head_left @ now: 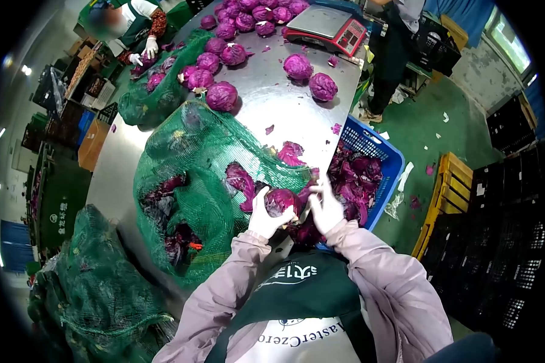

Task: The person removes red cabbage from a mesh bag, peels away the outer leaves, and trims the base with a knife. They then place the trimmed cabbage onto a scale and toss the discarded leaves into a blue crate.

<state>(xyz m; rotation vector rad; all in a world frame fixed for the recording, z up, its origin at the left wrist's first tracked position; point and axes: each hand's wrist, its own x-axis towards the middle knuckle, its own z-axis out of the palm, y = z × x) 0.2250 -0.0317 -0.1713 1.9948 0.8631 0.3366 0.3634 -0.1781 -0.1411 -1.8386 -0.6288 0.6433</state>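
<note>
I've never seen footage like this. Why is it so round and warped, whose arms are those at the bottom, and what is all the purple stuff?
No machine here: the camera sits on a person's head, looking down through a wide lens, so the edges bend. The arms are the wearer's own. The left hand, in a white glove, grips a red cabbage; the right hand rests against it, though what it grips I cannot tell. They work at a steel table bearing loose cabbages, a green net sack of more, and a scale. A blue crate beside it holds purple leaves. Other people stand at the far end.
</note>
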